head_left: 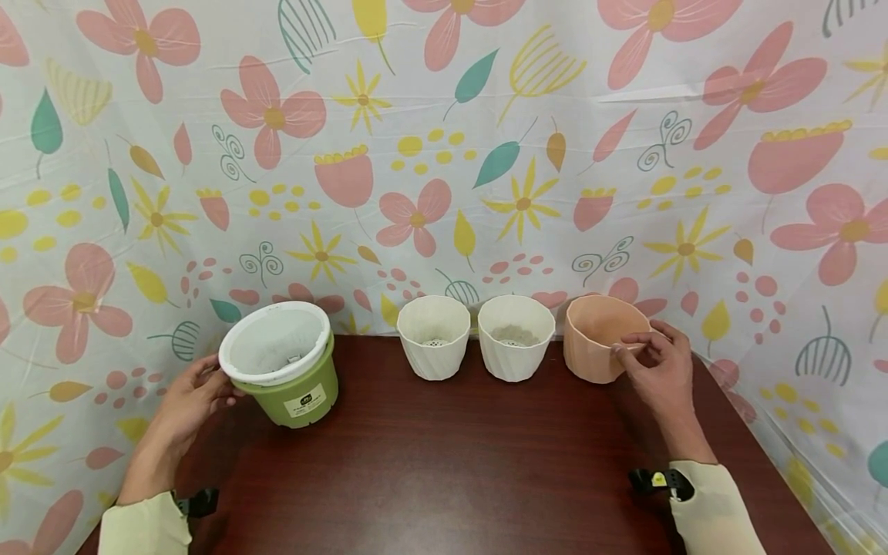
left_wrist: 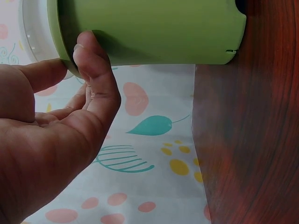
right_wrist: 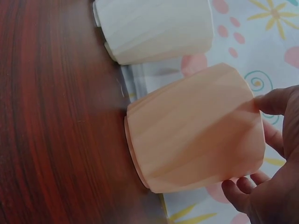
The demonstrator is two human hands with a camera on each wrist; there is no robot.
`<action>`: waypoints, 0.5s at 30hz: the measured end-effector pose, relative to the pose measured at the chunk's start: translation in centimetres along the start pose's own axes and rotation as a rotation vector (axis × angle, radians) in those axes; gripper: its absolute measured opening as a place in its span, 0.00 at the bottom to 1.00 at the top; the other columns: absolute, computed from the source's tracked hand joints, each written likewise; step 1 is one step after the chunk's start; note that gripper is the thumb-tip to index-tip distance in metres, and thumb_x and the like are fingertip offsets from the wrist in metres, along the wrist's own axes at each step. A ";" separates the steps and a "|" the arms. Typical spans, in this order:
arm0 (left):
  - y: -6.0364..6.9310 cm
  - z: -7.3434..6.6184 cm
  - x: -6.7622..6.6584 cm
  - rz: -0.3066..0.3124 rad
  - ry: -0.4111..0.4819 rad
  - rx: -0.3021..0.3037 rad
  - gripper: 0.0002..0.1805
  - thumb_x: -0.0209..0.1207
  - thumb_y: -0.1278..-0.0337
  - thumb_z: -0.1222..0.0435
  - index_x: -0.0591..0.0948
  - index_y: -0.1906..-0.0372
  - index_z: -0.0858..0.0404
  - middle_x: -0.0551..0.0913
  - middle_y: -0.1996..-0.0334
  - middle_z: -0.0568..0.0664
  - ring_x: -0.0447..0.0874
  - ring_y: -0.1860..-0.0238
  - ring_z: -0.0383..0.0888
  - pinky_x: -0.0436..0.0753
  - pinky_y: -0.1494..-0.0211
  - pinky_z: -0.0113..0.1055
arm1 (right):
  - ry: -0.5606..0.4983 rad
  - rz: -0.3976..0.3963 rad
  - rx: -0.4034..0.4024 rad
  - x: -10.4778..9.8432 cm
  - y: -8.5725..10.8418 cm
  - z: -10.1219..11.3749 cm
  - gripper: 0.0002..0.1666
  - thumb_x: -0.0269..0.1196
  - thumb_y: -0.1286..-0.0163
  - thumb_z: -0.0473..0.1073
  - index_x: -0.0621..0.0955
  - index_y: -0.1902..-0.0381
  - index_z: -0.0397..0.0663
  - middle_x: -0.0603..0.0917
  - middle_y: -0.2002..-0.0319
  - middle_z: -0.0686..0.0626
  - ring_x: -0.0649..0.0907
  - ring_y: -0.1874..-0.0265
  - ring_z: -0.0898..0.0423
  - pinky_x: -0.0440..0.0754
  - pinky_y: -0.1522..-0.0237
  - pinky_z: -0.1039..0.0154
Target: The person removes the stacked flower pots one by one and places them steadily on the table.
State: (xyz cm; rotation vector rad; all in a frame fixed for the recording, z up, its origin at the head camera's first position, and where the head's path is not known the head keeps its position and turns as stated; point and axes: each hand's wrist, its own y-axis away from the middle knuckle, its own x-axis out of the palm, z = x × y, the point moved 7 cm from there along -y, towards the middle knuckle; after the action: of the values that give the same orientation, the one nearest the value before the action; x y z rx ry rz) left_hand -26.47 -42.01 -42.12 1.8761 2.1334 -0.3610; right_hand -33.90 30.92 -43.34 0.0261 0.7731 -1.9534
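At the table's left, a green pot (head_left: 298,393) with a white pot (head_left: 274,343) nested in it stands beside my left hand (head_left: 187,405). In the left wrist view, the fingers of my left hand (left_wrist: 70,107) touch the green pot (left_wrist: 159,32) just under its rim. On the right, my right hand (head_left: 662,374) pinches the near right rim of a peach pot (head_left: 590,351). The right wrist view shows the thumb and fingers of my right hand (right_wrist: 275,163) at the rim of the peach pot (right_wrist: 196,135).
Two white ribbed pots (head_left: 433,347) (head_left: 516,347) stand between the green and peach pots, along the back edge of the dark red table (head_left: 444,462). A flowered sheet (head_left: 416,154) hangs right behind them.
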 end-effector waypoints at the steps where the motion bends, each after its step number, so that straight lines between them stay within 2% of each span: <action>1: 0.0 0.0 0.0 -0.001 0.007 -0.006 0.39 0.49 0.14 0.52 0.52 0.18 0.75 0.81 0.57 0.30 0.85 0.59 0.36 0.87 0.55 0.30 | -0.002 -0.002 -0.001 0.0 0.0 0.0 0.12 0.73 0.33 0.36 0.87 0.56 0.33 0.68 0.28 0.42 0.71 0.35 0.51 0.76 0.48 0.75; 8: 0.0 0.0 -0.1 0.012 0.002 0.000 0.40 0.48 0.14 0.52 0.51 0.18 0.75 0.82 0.56 0.32 0.84 0.59 0.36 0.86 0.56 0.30 | -0.027 -0.036 -0.026 0.0 0.0 0.0 0.11 0.70 0.32 0.34 0.87 0.56 0.31 0.69 0.29 0.39 0.72 0.34 0.47 0.76 0.48 0.79; 15: 0.1 -0.3 -0.1 0.003 -0.023 0.025 0.39 0.46 0.14 0.50 0.52 0.18 0.74 0.82 0.55 0.36 0.84 0.59 0.40 0.87 0.55 0.32 | -0.036 -0.090 -0.067 -0.4 0.0 0.4 0.10 0.68 0.31 0.34 0.88 0.57 0.31 0.72 0.32 0.39 0.73 0.42 0.63 0.76 0.45 0.78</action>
State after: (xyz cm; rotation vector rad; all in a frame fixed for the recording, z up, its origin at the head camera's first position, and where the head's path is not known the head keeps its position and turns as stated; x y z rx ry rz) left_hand -26.39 -41.92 -41.78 1.8792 2.1206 -0.4078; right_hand -33.57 30.97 -42.88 -0.0854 0.8283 -2.0058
